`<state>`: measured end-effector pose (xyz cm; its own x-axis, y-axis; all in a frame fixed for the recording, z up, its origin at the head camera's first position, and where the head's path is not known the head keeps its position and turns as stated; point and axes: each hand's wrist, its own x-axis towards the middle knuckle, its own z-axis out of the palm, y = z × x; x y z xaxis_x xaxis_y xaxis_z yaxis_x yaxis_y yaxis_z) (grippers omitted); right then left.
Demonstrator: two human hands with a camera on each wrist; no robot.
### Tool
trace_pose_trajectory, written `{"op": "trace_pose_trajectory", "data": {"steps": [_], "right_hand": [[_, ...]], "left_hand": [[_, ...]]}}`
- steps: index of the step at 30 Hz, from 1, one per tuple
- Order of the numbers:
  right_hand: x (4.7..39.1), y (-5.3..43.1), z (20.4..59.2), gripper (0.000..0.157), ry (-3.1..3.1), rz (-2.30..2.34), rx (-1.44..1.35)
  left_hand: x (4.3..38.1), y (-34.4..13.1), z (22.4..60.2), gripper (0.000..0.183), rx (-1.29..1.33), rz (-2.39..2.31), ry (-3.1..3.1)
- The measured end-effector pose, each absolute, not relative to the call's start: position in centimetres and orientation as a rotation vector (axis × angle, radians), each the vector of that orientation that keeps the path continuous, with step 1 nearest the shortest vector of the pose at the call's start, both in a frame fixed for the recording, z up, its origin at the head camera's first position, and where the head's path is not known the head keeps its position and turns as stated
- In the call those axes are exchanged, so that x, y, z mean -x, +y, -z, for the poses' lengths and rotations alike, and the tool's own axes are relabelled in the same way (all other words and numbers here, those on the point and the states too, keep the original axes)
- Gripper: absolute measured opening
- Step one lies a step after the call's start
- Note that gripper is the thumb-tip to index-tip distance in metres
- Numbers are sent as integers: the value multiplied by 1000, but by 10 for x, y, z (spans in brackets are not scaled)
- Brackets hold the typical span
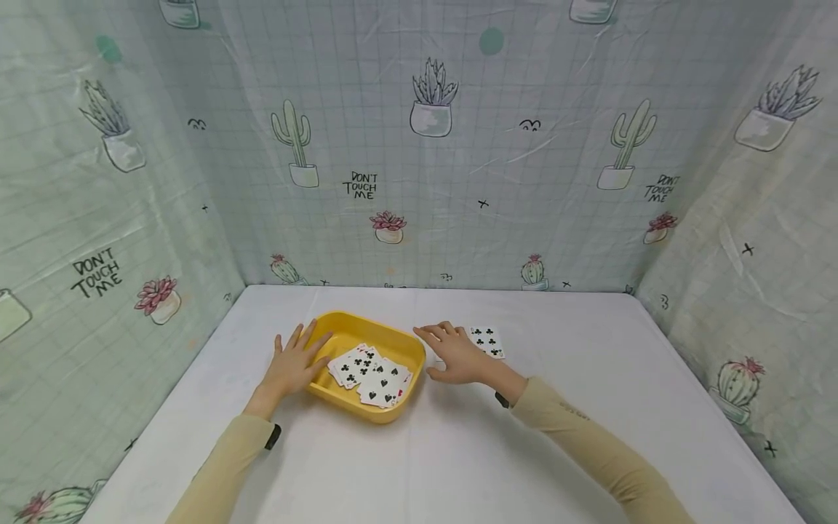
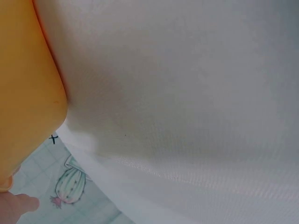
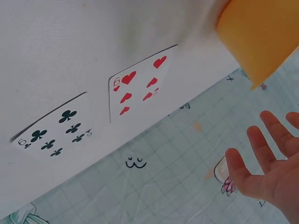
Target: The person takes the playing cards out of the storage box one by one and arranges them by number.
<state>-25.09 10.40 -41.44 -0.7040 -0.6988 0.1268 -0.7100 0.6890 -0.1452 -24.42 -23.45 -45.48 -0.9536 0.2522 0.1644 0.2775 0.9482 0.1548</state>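
A yellow plastic tray (image 1: 376,415) stands on the table, with several playing cards (image 1: 386,383) lying face up in it, clubs and spades showing on top. My left hand (image 1: 288,369) lies with spread fingers at the tray's left rim; its thumb reaches just over the edge. Beyond the tray's right side, my right hand (image 1: 456,356) hovers with fingers extended and nothing in them. A six of clubs (image 1: 486,340) lies on the table to its right, partly covered by that hand. In the right wrist view a six of hearts (image 3: 140,86) lies beside it.
The white table (image 1: 419,473) ends at a cloth backdrop (image 1: 458,240) printed with cacti, which rises at the back and both sides. In the left wrist view, the tray's outer wall (image 2: 28,84) fills the left edge.
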Motion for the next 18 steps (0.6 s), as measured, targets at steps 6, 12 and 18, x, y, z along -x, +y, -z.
{"op": "trace_pose_trajectory", "data": {"steps": [6,12,18], "right_hand": [[247,96,416,71,-2817,-300,-1214],[246,87,414,67,-2777,-321,-1249],[244,74,417,65,-2811,-350,-1259]], "left_hand": [[244,-235,455,51,425,276,-2954],[246,-235,453,52,447,274,-2947],[246,-235,454,52,450,280,-2954]]}}
